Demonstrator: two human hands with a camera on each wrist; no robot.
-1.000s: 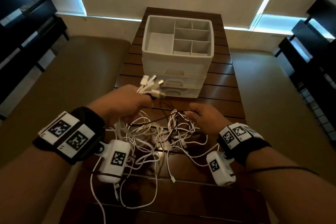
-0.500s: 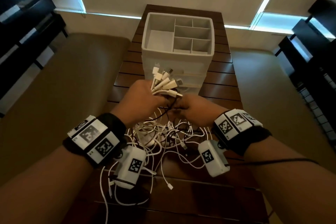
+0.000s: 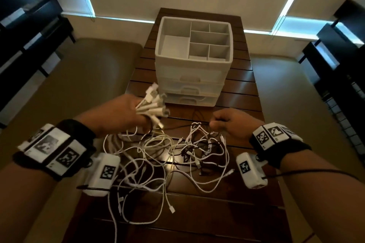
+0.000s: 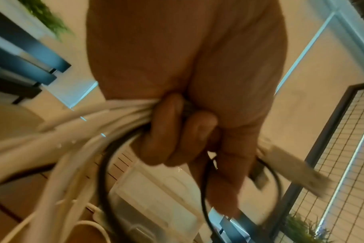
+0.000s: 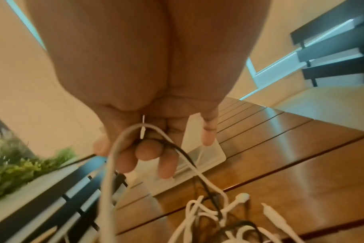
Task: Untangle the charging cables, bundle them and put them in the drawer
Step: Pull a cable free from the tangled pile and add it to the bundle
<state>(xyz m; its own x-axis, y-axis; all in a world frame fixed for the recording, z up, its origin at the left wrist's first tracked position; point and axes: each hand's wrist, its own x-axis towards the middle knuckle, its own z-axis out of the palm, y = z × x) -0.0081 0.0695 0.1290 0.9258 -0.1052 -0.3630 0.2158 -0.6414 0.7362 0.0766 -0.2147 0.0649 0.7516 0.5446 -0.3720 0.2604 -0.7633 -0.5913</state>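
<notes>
Head view shows the person's left hand (image 3: 120, 113) raised over the near part of the slatted wooden table (image 3: 243, 92), fist closed round a bunch of white plug ends (image 3: 153, 104) that fan out past the knuckles toward the drawer unit (image 3: 192, 77). From the left wrist view the fingers (image 4: 166, 131) are curled tight over several white cords and at least one black one, which trail down out of the fist.

Off to the right, the right hand (image 3: 232, 124) is held well apart from the left, its fingers pinched on a thin black cable (image 3: 177, 126) that runs nearly taut between the two hands. The right wrist view also shows a white cord (image 5: 119, 148) looped over those curled fingers (image 5: 148, 151), with a small white plug beside them; I cannot tell whether that cord is gripped or only draped.

Below and between the hands, the rest of the charging cables (image 3: 158, 156) lie in a loose white and black tangle on the table, some ends reaching toward the near edge.

Behind the tangle stands the white plastic drawer unit, its top an open tray divided into compartments, with three drawers below, all closed. Dark shelving (image 3: 29, 25) stands at either side of the room.
</notes>
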